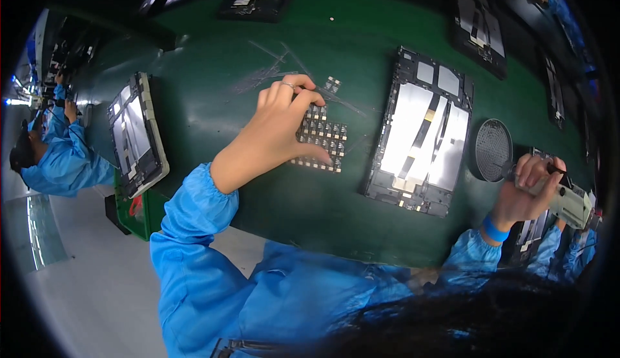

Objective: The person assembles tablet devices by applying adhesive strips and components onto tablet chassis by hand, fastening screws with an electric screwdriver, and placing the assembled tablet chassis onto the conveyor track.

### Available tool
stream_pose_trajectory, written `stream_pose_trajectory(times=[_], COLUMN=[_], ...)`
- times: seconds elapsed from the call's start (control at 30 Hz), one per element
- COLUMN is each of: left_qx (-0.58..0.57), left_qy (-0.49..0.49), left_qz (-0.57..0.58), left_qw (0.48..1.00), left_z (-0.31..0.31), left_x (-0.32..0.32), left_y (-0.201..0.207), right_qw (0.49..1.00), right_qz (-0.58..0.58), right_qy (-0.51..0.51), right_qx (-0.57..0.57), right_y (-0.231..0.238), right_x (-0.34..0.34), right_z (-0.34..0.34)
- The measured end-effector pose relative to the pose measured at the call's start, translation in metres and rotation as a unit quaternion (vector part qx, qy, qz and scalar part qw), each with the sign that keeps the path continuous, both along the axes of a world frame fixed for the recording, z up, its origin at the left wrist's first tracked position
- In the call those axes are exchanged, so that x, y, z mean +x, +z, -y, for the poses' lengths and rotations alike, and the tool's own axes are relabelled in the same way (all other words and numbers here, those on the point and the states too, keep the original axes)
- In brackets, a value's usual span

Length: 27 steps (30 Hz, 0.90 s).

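Observation:
My left hand (274,122) reaches over a panel of small square electronic parts (332,139) laid out in rows. Its thumb rests at the panel's near side and the other fingers curl at the far side, with a gap between them. A ring is on one finger. Off to the right, my right hand (526,190), with a blue wrist band (495,230), is closed with its fingers bent; what it grips is too dark to make out. Between the hands lies an opened tablet-like device (423,135) with silver battery packs showing.
A round grey dish (494,148) stands beside my right hand, near a pale boxy device (571,206). Loose parts (332,84) and clear plastic strips (265,77) lie beyond my left hand. Another opened device (137,135) sits left. Co-workers in blue (58,148) are at the sides.

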<state>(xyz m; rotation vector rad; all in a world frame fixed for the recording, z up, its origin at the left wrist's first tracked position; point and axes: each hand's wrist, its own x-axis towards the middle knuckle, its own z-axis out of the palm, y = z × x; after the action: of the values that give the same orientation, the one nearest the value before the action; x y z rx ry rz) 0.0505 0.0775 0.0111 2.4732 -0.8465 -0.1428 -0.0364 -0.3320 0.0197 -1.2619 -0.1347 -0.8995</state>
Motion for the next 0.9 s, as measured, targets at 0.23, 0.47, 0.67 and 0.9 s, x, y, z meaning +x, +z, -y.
stream_pose_trajectory(times=[0.23,0.47,0.67,0.9], left_qx=[-0.128,-0.165,-0.012,-0.181], left_qy=[0.066,0.004,0.021,0.006], left_qz=[-0.156,-0.108,0.081,0.037], left_qw=[0.977,0.980,0.996,0.983], left_z=[-0.005,0.001,-0.005,0.023], left_x=[0.009,0.022,0.017,0.009], left_y=[0.004,-0.005,-0.006,0.003], right_qw=[0.995,1.000,0.999,0.999], right_qz=[0.019,-0.025,-0.033,-0.027], right_qy=[0.093,0.015,0.033,0.045], right_qx=[0.035,-0.008,0.005,-0.005], right_y=[0.006,0.001,-0.001,0.007], right_x=[0.009,0.001,0.009,0.010], right_z=[-0.066,-0.069,-0.077,-0.082])
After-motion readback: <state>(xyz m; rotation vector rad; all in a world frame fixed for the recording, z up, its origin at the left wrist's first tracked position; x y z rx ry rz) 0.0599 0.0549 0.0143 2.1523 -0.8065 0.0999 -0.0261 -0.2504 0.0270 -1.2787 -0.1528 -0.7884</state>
